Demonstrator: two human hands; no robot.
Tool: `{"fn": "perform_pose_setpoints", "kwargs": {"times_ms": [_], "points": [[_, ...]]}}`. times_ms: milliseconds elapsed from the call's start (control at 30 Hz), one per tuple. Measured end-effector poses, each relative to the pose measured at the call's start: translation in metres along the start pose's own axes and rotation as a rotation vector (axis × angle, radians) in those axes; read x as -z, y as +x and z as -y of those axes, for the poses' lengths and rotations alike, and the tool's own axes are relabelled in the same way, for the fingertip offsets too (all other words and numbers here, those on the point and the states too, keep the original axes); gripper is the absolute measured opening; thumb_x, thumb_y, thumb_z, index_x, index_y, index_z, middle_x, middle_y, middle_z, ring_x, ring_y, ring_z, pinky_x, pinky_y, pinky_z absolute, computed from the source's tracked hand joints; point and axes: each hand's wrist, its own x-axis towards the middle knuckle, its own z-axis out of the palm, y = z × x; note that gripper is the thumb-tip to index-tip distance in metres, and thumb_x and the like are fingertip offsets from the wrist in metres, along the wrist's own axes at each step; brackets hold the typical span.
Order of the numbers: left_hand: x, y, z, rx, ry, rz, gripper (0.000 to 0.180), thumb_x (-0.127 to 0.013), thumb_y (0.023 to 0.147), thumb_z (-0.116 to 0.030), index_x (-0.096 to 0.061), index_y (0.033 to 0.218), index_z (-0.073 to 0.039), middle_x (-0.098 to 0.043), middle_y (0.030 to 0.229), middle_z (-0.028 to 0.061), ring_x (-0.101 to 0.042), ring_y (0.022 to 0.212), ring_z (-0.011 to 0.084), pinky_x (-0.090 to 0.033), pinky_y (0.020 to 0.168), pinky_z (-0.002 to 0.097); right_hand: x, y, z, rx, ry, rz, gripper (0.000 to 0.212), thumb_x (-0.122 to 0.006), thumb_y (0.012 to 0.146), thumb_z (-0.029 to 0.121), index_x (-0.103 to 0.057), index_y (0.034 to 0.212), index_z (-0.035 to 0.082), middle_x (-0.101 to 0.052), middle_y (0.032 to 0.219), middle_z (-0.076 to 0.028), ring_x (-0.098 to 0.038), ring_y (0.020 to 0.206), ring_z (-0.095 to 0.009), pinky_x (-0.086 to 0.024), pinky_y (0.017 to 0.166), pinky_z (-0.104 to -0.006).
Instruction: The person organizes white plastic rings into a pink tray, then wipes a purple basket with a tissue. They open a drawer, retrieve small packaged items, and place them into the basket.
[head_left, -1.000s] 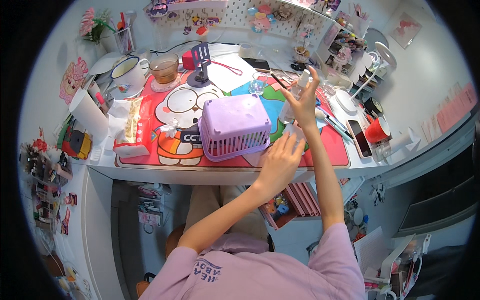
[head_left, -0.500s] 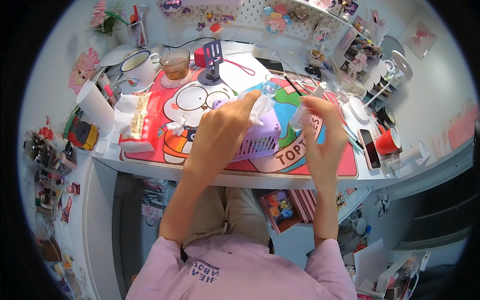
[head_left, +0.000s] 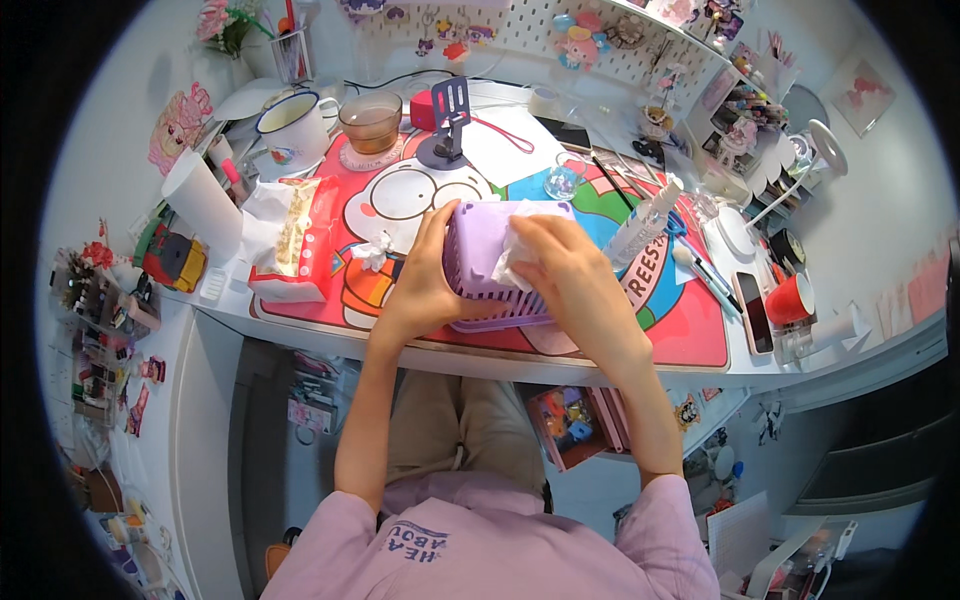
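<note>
A purple plastic basket (head_left: 480, 228) with slotted sides sits bottom up on the colourful desk mat (head_left: 690, 335). My left hand (head_left: 422, 288) is closed around its left side, thumb along the near side and fingers toward the far edge. With bent fingers, my right hand (head_left: 575, 280) presses a white tissue (head_left: 510, 262) against the basket's upturned bottom, toward its right part. A clear bottle (head_left: 638, 235) with a white top stands to the right of the basket. Left of my left hand lies a crumpled white tissue (head_left: 373, 252).
At left stand a red tissue pack (head_left: 300, 275), a white roll (head_left: 203, 205) and an enamel mug (head_left: 293, 132). Behind the basket are an amber glass bowl (head_left: 371, 125) and a dark phone stand (head_left: 443, 140). A phone (head_left: 753, 312), brushes (head_left: 705, 275) and a red cup (head_left: 789, 300) lie right.
The tissue has gone from my left hand to my right. My left hand has moved down onto the basket's side. My right hand has left the bottle and come in over the basket.
</note>
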Motion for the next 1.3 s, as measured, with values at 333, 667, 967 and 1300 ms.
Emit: {"fn": "perform_pose_setpoints", "kwargs": {"times_ms": [333,667,967,1300], "points": [[0.001,-0.002,-0.004,0.036,-0.014,-0.003,0.102,-0.087,0.048,-0.02,-0.033,0.13,0.004,-0.047,0.121,0.0172,-0.048,0.114,0.0295,-0.04,0.096,0.0358,-0.003,0.001,-0.002,0.004,0.122,0.019,0.022,-0.065,0.076,0.004,-0.062,0.097,0.001,-0.057,0.094,-0.01,-0.056,0.084,-0.026,-0.048,0.073,-0.0361],[0.004,-0.001,-0.002,0.032,0.03,0.01,0.104,-0.087,0.048,-0.022,-0.031,0.132,0.002,-0.047,0.122,0.0189,-0.048,0.113,0.0322,-0.04,0.096,0.0382,-0.022,0.035,-0.005,0.11,0.185,0.055,0.018,-0.063,0.072,-0.001,-0.066,0.089,0.0,-0.062,0.088,-0.014,-0.061,0.081,-0.029,-0.049,0.071,-0.0361],[0.001,-0.001,0.005,-0.015,0.014,0.006,0.107,-0.088,0.048,-0.026,-0.029,0.133,0.005,-0.045,0.122,0.0209,-0.045,0.116,0.033,-0.038,0.098,0.0393,-0.019,0.039,-0.006,0.168,0.145,0.063,0.016,-0.06,0.074,-0.003,-0.066,0.089,-0.001,-0.061,0.089,-0.012,-0.061,0.078,-0.029,-0.049,0.071,-0.035],[0.002,0.0,-0.003,-0.012,-0.001,0.011,0.105,-0.087,0.049,-0.028,-0.031,0.132,0.003,-0.044,0.123,0.0181,-0.045,0.115,0.0321,-0.037,0.098,0.0392,0.012,0.022,-0.003,0.079,0.259,0.239,0.014,-0.06,0.073,-0.003,-0.066,0.085,-0.001,-0.061,0.088,-0.013,-0.06,0.079,-0.03,-0.048,0.072,-0.0361]]}}
